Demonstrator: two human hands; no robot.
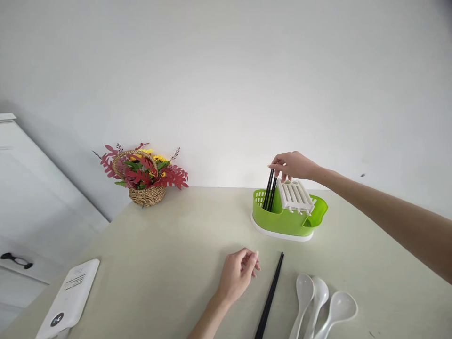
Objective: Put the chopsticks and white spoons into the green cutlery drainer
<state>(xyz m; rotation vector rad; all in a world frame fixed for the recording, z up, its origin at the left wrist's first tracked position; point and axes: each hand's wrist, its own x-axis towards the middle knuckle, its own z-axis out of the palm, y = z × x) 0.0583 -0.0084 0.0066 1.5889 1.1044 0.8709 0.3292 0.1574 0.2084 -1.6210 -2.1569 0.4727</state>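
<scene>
My right hand (290, 165) is closed around the upper ends of black chopsticks (270, 190), which stand slightly tilted in the left compartment of a green utensil holder (278, 221). Its fingers are just beside the holder's white slotted rack (295, 195). My left hand (240, 273) is held over the table in front of the holder, fingers curled in and nothing seen between them. Just right of it, more black chopsticks (270, 296) lie together on the table. Three white spoons (305, 287) lie to the right of these, their handles cut off by the lower edge of the view.
A wicker basket (147, 195) of red and yellow flowers stands at the back left by the wall. A white device with a small round display (72, 294) lies near the table's left edge. Beyond that edge is a white cabinet (38, 197) with a dark handle.
</scene>
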